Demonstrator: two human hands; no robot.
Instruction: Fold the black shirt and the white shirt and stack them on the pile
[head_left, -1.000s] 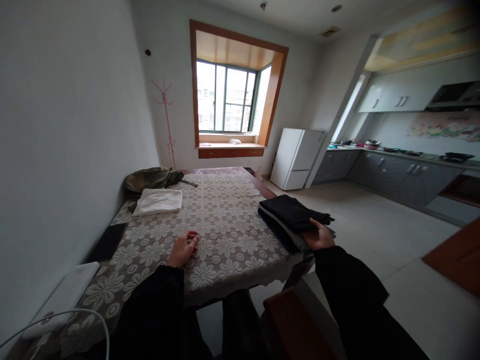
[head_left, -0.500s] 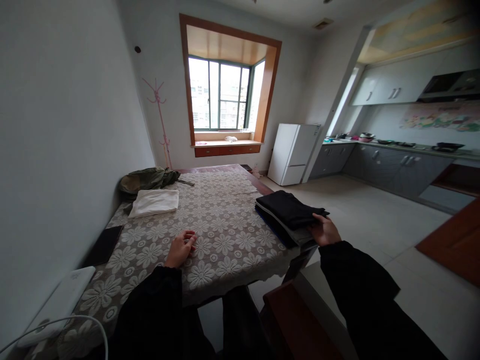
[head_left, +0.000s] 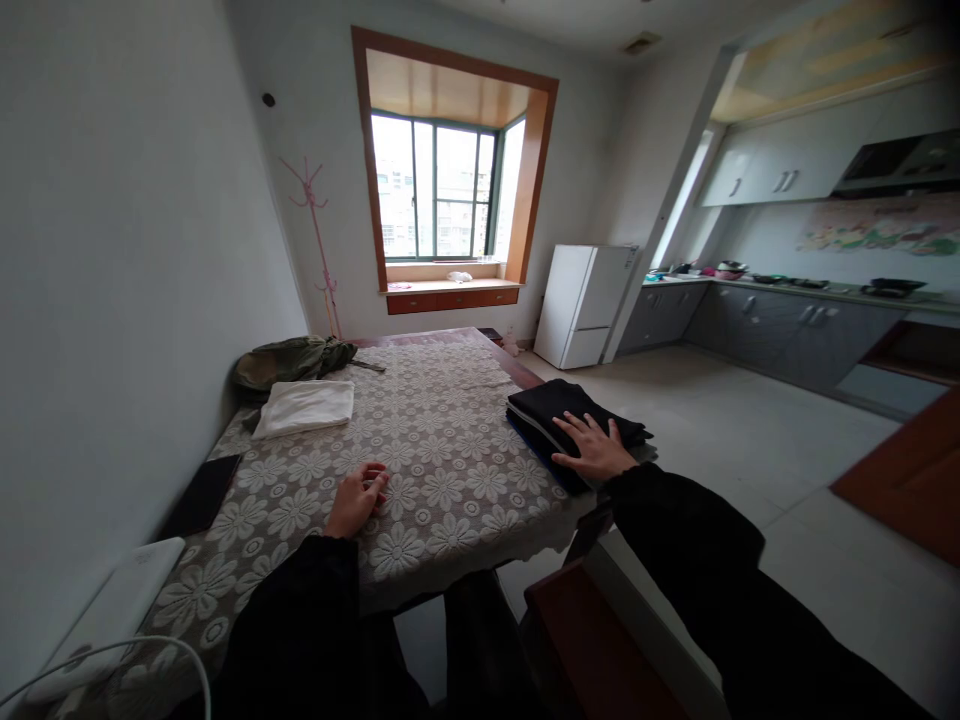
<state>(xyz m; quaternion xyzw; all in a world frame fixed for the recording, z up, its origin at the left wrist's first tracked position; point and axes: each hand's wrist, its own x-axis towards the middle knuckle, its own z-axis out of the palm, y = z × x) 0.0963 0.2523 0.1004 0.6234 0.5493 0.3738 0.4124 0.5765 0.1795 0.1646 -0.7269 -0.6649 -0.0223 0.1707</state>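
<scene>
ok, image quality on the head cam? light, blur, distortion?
Head view: backlit by the window, which is blown out; sleeves and the dark folded stack lose detail. Strong wide-angle warp, walls bow, corners vignette. Right hand flat on the stack and left hand on the tablecloth are sharp, no motion blur.

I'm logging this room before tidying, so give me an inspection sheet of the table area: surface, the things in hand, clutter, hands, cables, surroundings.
Surface: table under a lace floral tablecloth.
Things in hand: stack of folded dark clothes at the table's right edge.
Clutter: folded white cloth, olive bag, dark flat device, white device.
Hands: right hand flat, fingers spread, on the stack; left hand loosely curled on the tablecloth.
Cables: white cable looping by the white device.
Surroundings: window, pink coat stand, white fridge, kitchen counter.
</scene>
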